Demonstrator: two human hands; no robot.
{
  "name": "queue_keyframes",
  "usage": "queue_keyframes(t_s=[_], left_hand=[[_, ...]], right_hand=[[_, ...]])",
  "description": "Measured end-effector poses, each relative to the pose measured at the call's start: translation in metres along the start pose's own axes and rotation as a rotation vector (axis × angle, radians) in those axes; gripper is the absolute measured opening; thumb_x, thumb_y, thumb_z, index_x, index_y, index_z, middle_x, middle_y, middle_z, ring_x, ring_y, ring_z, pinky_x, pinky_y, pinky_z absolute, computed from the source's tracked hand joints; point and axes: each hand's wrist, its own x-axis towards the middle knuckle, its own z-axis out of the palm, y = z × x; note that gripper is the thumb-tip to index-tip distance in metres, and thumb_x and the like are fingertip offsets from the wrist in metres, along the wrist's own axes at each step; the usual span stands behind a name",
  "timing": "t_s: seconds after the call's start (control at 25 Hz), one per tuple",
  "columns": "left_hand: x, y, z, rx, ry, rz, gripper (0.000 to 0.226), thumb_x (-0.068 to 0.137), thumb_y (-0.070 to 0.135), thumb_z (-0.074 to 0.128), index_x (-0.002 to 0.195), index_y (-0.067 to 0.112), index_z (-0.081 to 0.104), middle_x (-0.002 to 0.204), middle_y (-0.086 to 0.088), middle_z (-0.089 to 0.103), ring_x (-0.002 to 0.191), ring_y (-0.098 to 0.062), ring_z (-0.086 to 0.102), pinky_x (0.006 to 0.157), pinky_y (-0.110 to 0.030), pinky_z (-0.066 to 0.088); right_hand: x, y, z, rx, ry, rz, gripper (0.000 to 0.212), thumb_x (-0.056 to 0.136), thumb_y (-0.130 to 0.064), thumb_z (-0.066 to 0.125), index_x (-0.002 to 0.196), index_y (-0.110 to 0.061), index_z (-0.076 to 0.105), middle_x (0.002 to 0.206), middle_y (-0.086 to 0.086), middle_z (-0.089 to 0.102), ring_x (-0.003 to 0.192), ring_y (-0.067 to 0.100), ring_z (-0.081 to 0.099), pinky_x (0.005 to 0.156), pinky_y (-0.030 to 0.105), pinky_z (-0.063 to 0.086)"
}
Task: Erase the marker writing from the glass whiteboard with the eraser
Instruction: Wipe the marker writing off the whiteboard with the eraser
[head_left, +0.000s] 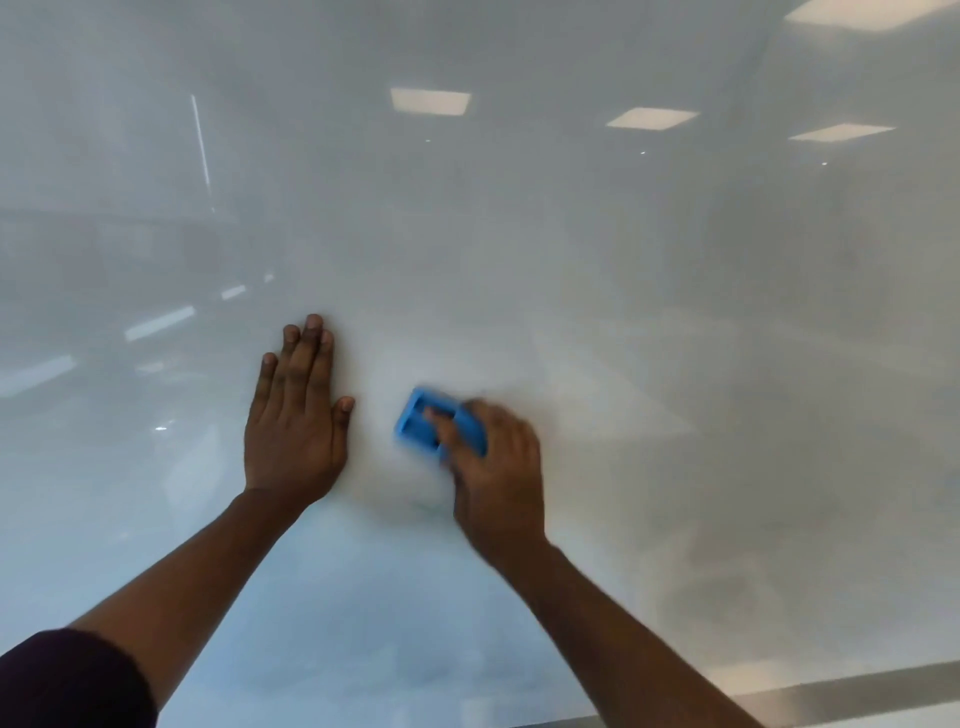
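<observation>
Glass board (519, 234) fills the frame, reflecting ceiling lights (430, 101) at upper right. Blue eraser (426, 423) sits lower centre, pressed on the glass, gripped by the blurred right hand (498, 483). Left hand (296, 415) lies open and flat just beside it. No writing is discernible.

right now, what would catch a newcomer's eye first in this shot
The bright blue eraser, low and just right of centre, stands out most; the right hand grips it against the pale glass whiteboard, both blurred. Just left of it, the left hand lies flat on the board, fingers up. Ceiling lights reflect near the top; no writing shows.
</observation>
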Motion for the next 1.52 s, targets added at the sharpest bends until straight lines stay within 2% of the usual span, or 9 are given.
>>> queue_keyframes(t_s=[0.16, 0.24, 0.44, 0.68, 0.96, 1.12, 1.28, 1.36, 1.52], left_hand=[[-0.016, 0.004, -0.003, -0.010, -0.055, 0.107, 0.064, 0.105, 0.023, 0.041, 0.164, 0.005, 0.021, 0.174, -0.009, 0.014, 0.163, -0.023, 0.009, 0.132, -0.042, 0.010], [-0.031, 0.008, -0.001, -0.014, -0.101, 0.147, 0.065, 0.105, 0.022, 0.042, 0.164, 0.006, 0.021, 0.174, -0.009, 0.017, 0.162, -0.024, 0.013, 0.132, -0.043, 0.013], [-0.046, 0.015, 0.000, -0.007, -0.121, 0.067, 0.066, 0.104, 0.022, 0.042, 0.164, 0.004, 0.020, 0.175, -0.007, 0.012, 0.163, -0.023, 0.008, 0.132, -0.040, 0.009], [-0.046, -0.001, 0.003, 0.027, -0.114, 0.079, 0.067, 0.106, 0.028, 0.038, 0.164, 0.005, 0.016, 0.176, -0.003, 0.006, 0.163, -0.021, 0.005, 0.133, -0.037, 0.005], [-0.050, -0.002, 0.018, 0.053, -0.005, 0.070, 0.065, 0.104, 0.025, 0.038, 0.164, 0.006, 0.020, 0.170, -0.011, 0.025, 0.162, -0.023, 0.013, 0.132, -0.041, 0.013], [-0.049, -0.003, 0.017, 0.051, -0.005, 0.081, 0.067, 0.103, 0.024, 0.038, 0.165, 0.007, 0.018, 0.169, -0.012, 0.026, 0.163, -0.022, 0.012, 0.132, -0.040, 0.013], [-0.049, -0.002, 0.013, 0.061, -0.027, 0.088, 0.065, 0.103, 0.022, 0.038, 0.164, 0.004, 0.020, 0.171, -0.011, 0.022, 0.163, -0.023, 0.012, 0.132, -0.040, 0.011], [-0.049, -0.003, 0.009, 0.055, -0.047, 0.099, 0.065, 0.103, 0.022, 0.039, 0.163, 0.004, 0.021, 0.172, -0.010, 0.020, 0.163, -0.024, 0.013, 0.132, -0.041, 0.013], [-0.040, 0.010, 0.005, 0.032, -0.006, 0.066, 0.062, 0.101, 0.018, 0.042, 0.159, 0.000, 0.030, 0.170, -0.014, 0.027, 0.162, -0.025, 0.016, 0.131, -0.043, 0.016]], right_hand=[[-0.078, 0.040, -0.011, 0.004, -0.171, -0.212, 0.050, 0.096, -0.010, 0.067, 0.141, -0.030, 0.063, 0.136, 0.009, 0.058, 0.119, 0.032, 0.057, 0.097, 0.048, 0.049], [-0.063, 0.068, -0.029, 0.004, -0.030, 0.024, 0.040, 0.104, -0.021, 0.057, 0.143, -0.029, 0.062, 0.136, 0.012, 0.057, 0.117, 0.037, 0.058, 0.097, 0.052, 0.050], [0.057, 0.053, -0.030, 0.138, 0.282, 0.510, 0.076, 0.087, -0.017, 0.076, 0.155, -0.014, 0.044, 0.134, 0.013, 0.058, 0.121, 0.034, 0.054, 0.105, 0.045, 0.044], [-0.072, 0.018, -0.006, 0.074, -0.198, -0.232, 0.058, 0.087, 0.003, 0.070, 0.142, -0.012, 0.061, 0.126, 0.008, 0.066, 0.112, 0.029, 0.060, 0.091, 0.048, 0.053], [0.056, 0.046, -0.029, 0.139, 0.137, 0.259, 0.065, 0.083, -0.019, 0.077, 0.144, -0.008, 0.058, 0.126, 0.012, 0.059, 0.113, 0.029, 0.053, 0.098, 0.038, 0.044], [0.007, -0.009, 0.011, 0.108, -0.002, -0.038, 0.053, 0.088, -0.005, 0.072, 0.140, -0.007, 0.063, 0.124, 0.014, 0.065, 0.111, 0.035, 0.060, 0.099, 0.044, 0.049], [-0.082, 0.038, -0.008, 0.068, -0.321, -0.463, 0.040, 0.108, -0.008, 0.039, 0.138, -0.016, 0.063, 0.124, 0.005, 0.065, 0.110, 0.027, 0.063, 0.097, 0.038, 0.050], [-0.071, 0.083, -0.028, 0.045, -0.271, -0.399, 0.037, 0.106, -0.010, 0.047, 0.138, -0.017, 0.065, 0.127, 0.007, 0.067, 0.112, 0.031, 0.065, 0.100, 0.040, 0.049], [0.052, 0.128, -0.069, 0.013, 0.067, 0.049, 0.062, 0.085, -0.013, 0.074, 0.145, -0.012, 0.058, 0.127, 0.015, 0.061, 0.112, 0.037, 0.058, 0.096, 0.047, 0.048]])
